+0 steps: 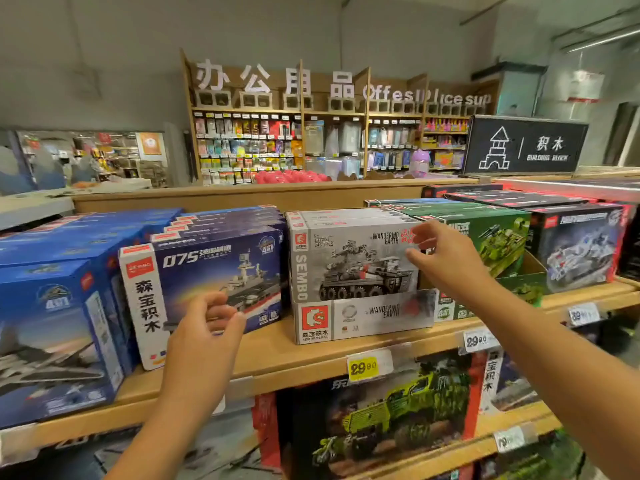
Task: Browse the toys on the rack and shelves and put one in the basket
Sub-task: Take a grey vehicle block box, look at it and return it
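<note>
On top shelf [277, 355], grey tank box [353, 268] just beside right hand [446, 258], fingers spread; left hand [204, 337] loosely curled, empty.

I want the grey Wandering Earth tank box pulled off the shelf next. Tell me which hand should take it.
Right. The right hand is already at the upper right corner of the grey tank box, fingers spread. The left hand hovers lower, in front of the blue 075 ship box.

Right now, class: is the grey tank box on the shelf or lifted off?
On the shelf. The grey tank box stands upright atop another box; neither hand grips it.
</note>
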